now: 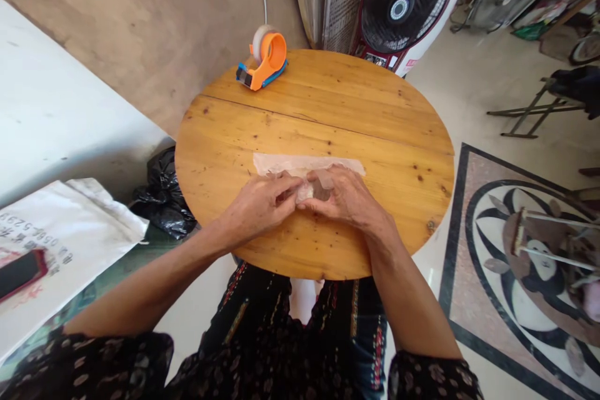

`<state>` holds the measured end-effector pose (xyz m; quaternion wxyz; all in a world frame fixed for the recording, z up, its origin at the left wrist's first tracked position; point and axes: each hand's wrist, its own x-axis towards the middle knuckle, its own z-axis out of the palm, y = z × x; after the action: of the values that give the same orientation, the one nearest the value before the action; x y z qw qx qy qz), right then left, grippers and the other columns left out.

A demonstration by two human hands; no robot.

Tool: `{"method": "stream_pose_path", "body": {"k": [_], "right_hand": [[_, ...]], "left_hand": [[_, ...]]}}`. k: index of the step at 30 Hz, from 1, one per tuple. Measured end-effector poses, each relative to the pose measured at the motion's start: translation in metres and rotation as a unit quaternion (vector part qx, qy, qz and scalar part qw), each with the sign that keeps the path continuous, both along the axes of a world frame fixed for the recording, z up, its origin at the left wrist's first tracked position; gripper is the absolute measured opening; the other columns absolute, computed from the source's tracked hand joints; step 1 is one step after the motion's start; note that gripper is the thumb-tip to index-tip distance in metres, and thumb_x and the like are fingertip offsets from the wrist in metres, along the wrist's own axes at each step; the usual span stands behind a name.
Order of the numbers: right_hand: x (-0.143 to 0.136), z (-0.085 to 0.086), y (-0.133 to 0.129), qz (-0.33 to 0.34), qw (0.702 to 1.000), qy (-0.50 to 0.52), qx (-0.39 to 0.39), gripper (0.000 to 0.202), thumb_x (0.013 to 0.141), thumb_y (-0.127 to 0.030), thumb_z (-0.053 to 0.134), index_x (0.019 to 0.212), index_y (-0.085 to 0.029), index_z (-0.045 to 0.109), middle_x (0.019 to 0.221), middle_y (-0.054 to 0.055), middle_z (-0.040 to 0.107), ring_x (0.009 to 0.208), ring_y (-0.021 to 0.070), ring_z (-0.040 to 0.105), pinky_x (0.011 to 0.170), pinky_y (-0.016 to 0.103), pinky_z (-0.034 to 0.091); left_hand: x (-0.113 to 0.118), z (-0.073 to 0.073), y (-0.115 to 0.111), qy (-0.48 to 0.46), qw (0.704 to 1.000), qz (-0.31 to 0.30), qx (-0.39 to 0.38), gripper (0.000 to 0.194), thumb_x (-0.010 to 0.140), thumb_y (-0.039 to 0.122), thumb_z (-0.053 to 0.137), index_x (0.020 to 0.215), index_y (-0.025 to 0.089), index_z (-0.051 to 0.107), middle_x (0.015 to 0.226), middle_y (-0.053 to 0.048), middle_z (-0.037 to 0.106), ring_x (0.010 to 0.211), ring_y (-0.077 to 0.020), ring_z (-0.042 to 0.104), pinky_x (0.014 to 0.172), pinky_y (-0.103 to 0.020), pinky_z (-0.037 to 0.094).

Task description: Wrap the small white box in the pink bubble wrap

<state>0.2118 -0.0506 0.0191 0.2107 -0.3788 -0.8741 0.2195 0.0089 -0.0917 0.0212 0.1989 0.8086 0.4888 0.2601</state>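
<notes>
My left hand (276, 197) and my right hand (340, 199) meet over the near half of a round wooden table (375, 119). Between their fingertips is a small whitish, partly see-through piece (304, 192), pinched from both sides; what it is made of I cannot make out. Just behind my fingers a pale, see-through strip (281, 164) lies flat across the wood. My hands cover part of its front edge. Farther back, toward the left rim, stands an orange and blue tape dispenser (268, 62) with a roll of tape on it.
A dark red fan (403, 6) stands behind the table on the right. To the left are a black plastic bag (164, 197), a white printed sack (89, 219) and a phone (21, 272). A folding stool (548, 100) sits off to the right on the tiled floor.
</notes>
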Motion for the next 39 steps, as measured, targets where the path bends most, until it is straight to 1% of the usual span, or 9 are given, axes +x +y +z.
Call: {"method": "stream_pose_path", "body": {"k": [6,10,15,17,19,23,28,34,39], "right_hand": [[0.001,0.004,0.000,-0.017,0.999,-0.014,-0.024,0.035,0.078,-0.045,0.072,0.102,-0.020,0.069,0.095,0.007,0.072,0.093,0.0233,0.061,0.085,0.035,0.044],[0.001,0.008,0.002,-0.005,0.997,-0.011,-0.071,0.043,0.078,-0.047,0.073,0.111,-0.020,0.068,0.108,0.008,0.072,0.101,0.0239,0.063,0.090,0.036,0.045],[0.000,0.017,0.004,0.052,0.995,-0.003,-0.089,0.045,0.082,-0.045,0.070,0.122,-0.025,0.065,0.123,0.005,0.069,0.112,0.0235,0.063,0.096,0.038,0.047],[0.001,0.023,0.003,0.078,0.992,-0.009,-0.096,0.050,0.082,-0.045,0.071,0.128,-0.028,0.062,0.129,0.005,0.066,0.118,0.0238,0.061,0.100,0.040,0.045],[0.005,0.028,0.000,0.077,0.992,-0.024,-0.098,0.055,0.082,-0.045,0.072,0.132,-0.028,0.059,0.134,0.006,0.063,0.123,0.0242,0.057,0.105,0.042,0.043],[0.020,0.033,-0.010,-0.016,0.995,-0.046,-0.087,0.053,0.083,-0.047,0.069,0.131,-0.026,0.059,0.137,0.008,0.060,0.128,0.0249,0.054,0.109,0.046,0.041],[0.033,0.022,-0.026,-0.123,0.990,-0.001,-0.066,0.035,0.088,-0.037,0.061,0.119,-0.022,0.065,0.126,0.008,0.067,0.116,0.0229,0.062,0.102,0.043,0.045],[0.028,0.003,-0.042,-0.246,0.969,0.022,-0.023,0.031,0.087,-0.038,0.060,0.111,-0.019,0.066,0.117,0.010,0.070,0.110,0.0237,0.063,0.093,0.040,0.048],[0.020,-0.001,-0.052,-0.333,0.941,-0.046,-0.026,0.033,0.085,-0.040,0.062,0.110,-0.017,0.064,0.112,0.011,0.069,0.091,0.0217,0.065,0.085,0.037,0.049]], "left_hand": [[-0.004,-0.010,0.002,0.074,0.986,-0.014,0.149,0.023,0.089,0.019,0.050,0.099,0.019,0.072,0.083,-0.006,0.063,0.072,-0.0158,0.055,0.069,-0.028,0.044],[-0.006,-0.012,0.005,0.078,0.967,-0.046,0.240,0.023,0.089,0.016,0.051,0.099,0.017,0.071,0.094,-0.010,0.064,0.082,-0.0193,0.057,0.074,-0.032,0.047],[-0.008,-0.016,0.007,0.047,0.966,-0.075,0.242,0.023,0.089,0.014,0.050,0.102,0.015,0.068,0.110,-0.013,0.066,0.099,-0.0236,0.060,0.087,-0.038,0.049],[-0.008,-0.018,0.007,0.032,0.969,-0.080,0.231,0.021,0.089,0.013,0.050,0.101,0.016,0.068,0.114,-0.013,0.067,0.101,-0.0236,0.061,0.088,-0.039,0.050],[-0.008,-0.020,0.007,0.019,0.970,-0.084,0.230,0.022,0.089,0.012,0.050,0.101,0.016,0.068,0.117,-0.012,0.066,0.102,-0.0234,0.061,0.090,-0.039,0.051],[-0.011,-0.023,0.009,-0.007,0.969,-0.101,0.225,0.022,0.089,0.011,0.049,0.099,0.014,0.068,0.119,-0.014,0.066,0.112,-0.0248,0.059,0.096,-0.040,0.051],[-0.013,-0.026,0.014,-0.025,0.969,-0.128,0.209,0.021,0.088,0.012,0.049,0.096,0.015,0.068,0.114,-0.013,0.068,0.110,-0.0242,0.061,0.096,-0.040,0.051],[-0.014,-0.022,0.016,-0.024,0.974,-0.144,0.174,0.023,0.088,0.013,0.048,0.098,0.015,0.069,0.117,-0.015,0.068,0.111,-0.0275,0.061,0.097,-0.045,0.051],[-0.015,-0.022,0.014,0.033,0.970,-0.142,0.193,0.028,0.088,0.013,0.047,0.106,0.019,0.069,0.119,-0.011,0.067,0.111,-0.0265,0.060,0.097,-0.043,0.050]]}}
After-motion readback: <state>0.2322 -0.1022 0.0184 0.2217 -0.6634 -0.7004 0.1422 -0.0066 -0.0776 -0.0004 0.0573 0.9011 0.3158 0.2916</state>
